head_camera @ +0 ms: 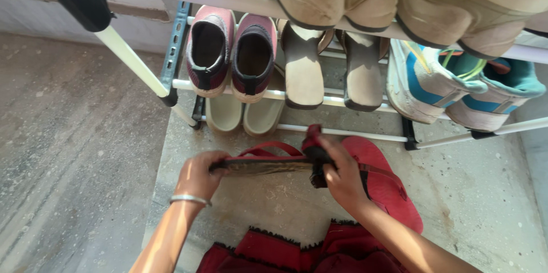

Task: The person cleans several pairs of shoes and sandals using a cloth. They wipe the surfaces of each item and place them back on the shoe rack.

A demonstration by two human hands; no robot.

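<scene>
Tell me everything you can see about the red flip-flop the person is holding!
The red flip-flop is held on its edge, lying sideways above the concrete floor, so its thin, dark, worn-looking side faces up. A red strap loops up behind it. The left hand grips one end; the right hand pinches the other end with a dark red cloth. It looks like rubber or foam. Its red partner lies flat beside it.

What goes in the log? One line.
left hand: grips red flip-flop | right hand: wipes it, dark cloth | second flip-flop: floor
</scene>
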